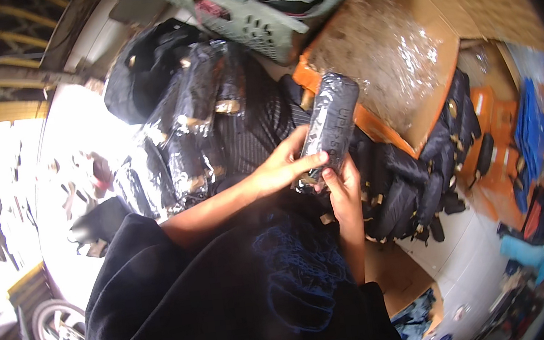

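Note:
Between my hands is a black rolled bundle (331,112) in a shiny see-through plastic sleeve with print on it, tilted with its top to the right. My left hand (290,162) grips the lower left side, thumb lying across the front. From below, my right hand (344,185) pinches the bottom end with thumb and fingers. Left of the bundle lies a heap of similar plastic-wrapped black bundles (201,121). On the right, several dark rolls (413,183) are piled, seemingly without sleeves. What the rolls are made into cannot be told.
Beyond my hands, an orange-edged cardboard box (411,142) holds see-through plastic sleeves (383,54). A grey-green plastic crate (254,26) with dark items stands at the top. Blue cloth (530,125) and orange sheets (498,162) lie far right. A wheel (57,332) shows at lower left.

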Action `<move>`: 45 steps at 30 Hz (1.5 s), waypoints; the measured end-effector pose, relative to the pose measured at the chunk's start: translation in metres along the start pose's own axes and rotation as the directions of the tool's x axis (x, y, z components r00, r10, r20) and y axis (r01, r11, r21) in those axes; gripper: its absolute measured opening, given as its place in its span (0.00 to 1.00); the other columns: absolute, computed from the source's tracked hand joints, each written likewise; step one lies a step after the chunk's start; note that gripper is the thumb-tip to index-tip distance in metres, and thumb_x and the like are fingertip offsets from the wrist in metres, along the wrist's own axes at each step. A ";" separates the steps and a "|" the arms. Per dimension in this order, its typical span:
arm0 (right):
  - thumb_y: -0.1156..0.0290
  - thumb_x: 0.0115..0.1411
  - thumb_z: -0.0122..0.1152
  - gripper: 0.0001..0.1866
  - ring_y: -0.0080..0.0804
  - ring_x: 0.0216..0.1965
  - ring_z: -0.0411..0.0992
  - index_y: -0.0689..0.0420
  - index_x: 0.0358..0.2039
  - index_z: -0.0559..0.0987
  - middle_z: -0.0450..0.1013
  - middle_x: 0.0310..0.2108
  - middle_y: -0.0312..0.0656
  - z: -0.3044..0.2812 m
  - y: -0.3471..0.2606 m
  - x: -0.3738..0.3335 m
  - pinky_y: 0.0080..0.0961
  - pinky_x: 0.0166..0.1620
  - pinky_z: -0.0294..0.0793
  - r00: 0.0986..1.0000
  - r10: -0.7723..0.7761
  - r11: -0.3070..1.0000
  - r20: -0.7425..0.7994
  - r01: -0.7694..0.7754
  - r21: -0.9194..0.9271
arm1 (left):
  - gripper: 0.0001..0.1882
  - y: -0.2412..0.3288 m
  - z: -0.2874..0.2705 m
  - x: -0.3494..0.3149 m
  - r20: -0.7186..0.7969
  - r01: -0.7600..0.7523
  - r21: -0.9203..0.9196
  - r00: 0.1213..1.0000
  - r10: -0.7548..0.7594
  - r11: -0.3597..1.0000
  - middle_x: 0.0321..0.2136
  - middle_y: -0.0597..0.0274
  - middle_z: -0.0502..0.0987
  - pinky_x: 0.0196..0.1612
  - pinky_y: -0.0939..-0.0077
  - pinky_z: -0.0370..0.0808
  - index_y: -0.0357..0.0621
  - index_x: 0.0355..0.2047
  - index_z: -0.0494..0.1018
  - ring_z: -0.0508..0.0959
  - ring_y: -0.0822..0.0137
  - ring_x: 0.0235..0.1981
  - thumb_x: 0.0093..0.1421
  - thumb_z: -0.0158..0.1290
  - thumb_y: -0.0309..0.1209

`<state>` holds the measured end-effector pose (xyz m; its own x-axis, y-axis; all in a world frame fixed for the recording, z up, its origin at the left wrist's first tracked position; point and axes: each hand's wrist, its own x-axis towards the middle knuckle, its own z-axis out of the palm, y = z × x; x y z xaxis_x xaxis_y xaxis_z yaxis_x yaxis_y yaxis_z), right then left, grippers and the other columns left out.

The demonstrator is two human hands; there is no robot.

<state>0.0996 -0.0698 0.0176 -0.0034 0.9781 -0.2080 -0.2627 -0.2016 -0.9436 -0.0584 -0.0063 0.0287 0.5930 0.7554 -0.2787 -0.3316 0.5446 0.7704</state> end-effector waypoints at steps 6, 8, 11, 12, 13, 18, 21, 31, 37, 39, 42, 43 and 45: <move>0.67 0.61 0.64 0.24 0.22 0.33 0.74 0.64 0.54 0.70 0.76 0.38 0.41 0.050 0.021 0.030 0.20 0.36 0.74 0.946 0.096 0.972 0.309 -0.021 -0.236 | 0.30 0.046 -0.056 -0.052 -0.381 0.061 0.365 0.920 0.089 0.929 0.47 0.54 0.73 0.54 0.69 0.68 0.36 0.57 0.63 0.72 0.64 0.49 0.57 0.60 0.33; 0.71 0.62 0.62 0.26 0.24 0.39 0.74 0.63 0.58 0.67 0.74 0.44 0.43 0.067 0.010 0.041 0.21 0.41 0.75 0.865 0.252 0.902 0.434 -0.047 -0.429 | 0.30 0.063 -0.070 -0.084 -0.560 0.153 0.489 0.810 0.175 0.859 0.45 0.46 0.76 0.51 0.66 0.72 0.32 0.54 0.65 0.77 0.58 0.47 0.55 0.58 0.37; 0.69 0.62 0.61 0.25 0.25 0.36 0.75 0.60 0.58 0.68 0.74 0.45 0.44 0.087 0.013 0.050 0.22 0.40 0.75 0.854 0.210 0.874 0.477 0.055 -0.482 | 0.30 0.080 -0.103 -0.127 -0.719 0.368 0.474 0.686 0.111 0.800 0.44 0.41 0.77 0.47 0.65 0.76 0.30 0.54 0.64 0.79 0.54 0.45 0.54 0.56 0.35; 0.68 0.62 0.61 0.24 0.25 0.37 0.75 0.60 0.57 0.69 0.74 0.45 0.44 0.089 0.015 0.052 0.22 0.40 0.75 0.847 0.221 0.875 0.483 0.047 -0.482 | 0.30 0.071 -0.124 -0.143 -0.732 0.486 0.635 0.626 0.268 0.600 0.43 0.41 0.78 0.46 0.64 0.76 0.30 0.54 0.63 0.80 0.53 0.44 0.55 0.56 0.35; 0.68 0.62 0.61 0.24 0.25 0.37 0.75 0.60 0.57 0.69 0.74 0.45 0.44 0.089 0.017 0.053 0.22 0.40 0.75 0.838 0.234 0.874 0.494 0.041 -0.483 | 0.31 0.077 -0.131 -0.151 -0.743 0.443 0.532 0.653 0.147 0.722 0.44 0.39 0.77 0.47 0.61 0.75 0.30 0.54 0.63 0.79 0.49 0.45 0.55 0.56 0.37; 0.67 0.62 0.61 0.22 0.28 0.37 0.75 0.58 0.55 0.71 0.75 0.44 0.44 0.071 0.024 0.049 0.25 0.41 0.75 0.858 0.270 0.849 0.436 0.002 -0.529 | 0.34 0.056 -0.164 -0.159 -0.690 0.665 0.720 0.657 0.303 0.197 0.55 0.33 0.67 0.60 0.55 0.65 0.34 0.58 0.64 0.65 0.41 0.60 0.57 0.57 0.42; 0.68 0.62 0.62 0.22 0.28 0.38 0.75 0.58 0.55 0.71 0.76 0.43 0.45 0.046 0.025 0.042 0.26 0.41 0.75 0.909 0.217 0.842 0.355 0.010 -0.540 | 0.39 0.063 -0.171 -0.155 -0.662 0.652 0.738 0.647 0.377 0.177 0.62 0.33 0.59 0.65 0.52 0.57 0.35 0.60 0.63 0.60 0.40 0.63 0.56 0.60 0.48; 0.64 0.57 0.64 0.16 0.41 0.39 0.74 0.60 0.41 0.75 0.74 0.36 0.48 -0.045 0.021 -0.021 0.33 0.39 0.75 0.837 -0.460 0.333 -0.295 -0.145 -0.932 | 0.21 0.065 -0.088 -0.049 -0.257 0.193 0.966 0.758 0.600 0.170 0.47 0.51 0.74 0.52 0.60 0.69 0.42 0.52 0.72 0.72 0.54 0.49 0.60 0.57 0.35; 0.57 0.49 0.72 0.42 0.52 0.45 0.70 0.59 0.60 0.63 0.62 0.48 0.52 -0.047 0.046 -0.041 0.38 0.46 0.76 0.797 -0.034 0.214 -0.603 -0.584 -0.784 | 0.18 0.009 -0.019 0.029 0.161 -0.209 0.959 0.957 0.240 0.191 0.44 0.52 0.75 0.49 0.64 0.71 0.40 0.48 0.73 0.74 0.54 0.46 0.58 0.58 0.30; 0.57 0.47 0.73 0.45 0.51 0.45 0.70 0.59 0.62 0.60 0.62 0.48 0.52 -0.046 0.038 -0.034 0.37 0.45 0.77 0.780 0.043 0.202 -0.625 -0.619 -0.759 | 0.17 -0.013 -0.007 0.043 0.216 -0.252 0.921 0.965 0.147 0.298 0.43 0.52 0.76 0.47 0.63 0.72 0.40 0.48 0.73 0.75 0.55 0.43 0.58 0.58 0.30; 0.61 0.46 0.72 0.44 0.51 0.47 0.70 0.58 0.60 0.61 0.61 0.48 0.52 -0.046 0.034 -0.031 0.37 0.46 0.77 0.776 0.114 0.180 -0.620 -0.630 -0.755 | 0.18 -0.048 0.003 0.054 0.228 -0.207 0.881 0.974 0.000 0.425 0.40 0.53 0.78 0.40 0.68 0.75 0.39 0.49 0.72 0.78 0.60 0.36 0.59 0.58 0.30; 0.62 0.46 0.72 0.43 0.50 0.47 0.70 0.59 0.60 0.61 0.62 0.47 0.52 -0.049 0.030 -0.029 0.37 0.47 0.76 0.774 0.137 0.193 -0.619 -0.633 -0.749 | 0.18 -0.056 0.004 0.057 0.218 -0.159 0.860 0.974 -0.067 0.484 0.39 0.54 0.78 0.37 0.70 0.75 0.39 0.49 0.72 0.78 0.62 0.34 0.59 0.58 0.30; 0.65 0.47 0.67 0.35 0.51 0.48 0.70 0.59 0.56 0.66 0.65 0.46 0.56 -0.069 0.042 -0.031 0.37 0.49 0.73 0.811 0.110 0.522 -0.574 -0.539 -0.661 | 0.19 -0.071 0.001 0.061 0.216 -0.104 0.852 0.963 -0.163 0.513 0.38 0.54 0.79 0.33 0.74 0.75 0.38 0.49 0.72 0.79 0.66 0.34 0.60 0.58 0.31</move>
<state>0.1554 -0.1120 -0.0339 0.5227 0.7418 -0.4202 0.5027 -0.6663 -0.5508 0.0019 0.0006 -0.0427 0.7834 0.5597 -0.2704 0.3936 -0.1101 0.9127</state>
